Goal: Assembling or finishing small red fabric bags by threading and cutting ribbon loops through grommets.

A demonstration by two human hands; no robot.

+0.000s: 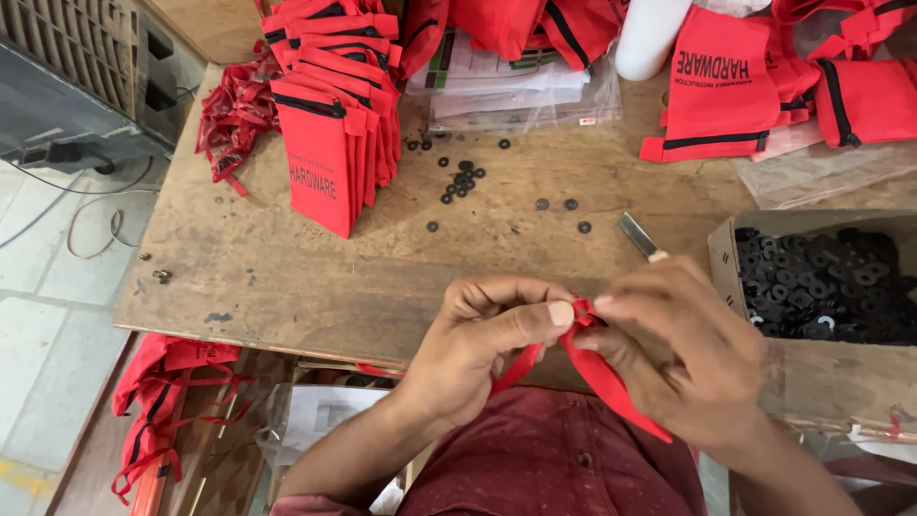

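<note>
Both hands meet at the near edge of a worn wooden table. My left hand pinches the top of a red ribbon between thumb and forefinger. My right hand grips the same ribbon from the right, its fingers curled around it. The ribbon's two tails hang down toward my dark red shirt. Just right of my right hand stands a cardboard box filled with black washers.
A fanned stack of red zip pouches lies at the table's back left, with more red pouches at the back right. Loose black washers scatter mid-table. A small blade lies near the box. Red ribbons are heaped far left.
</note>
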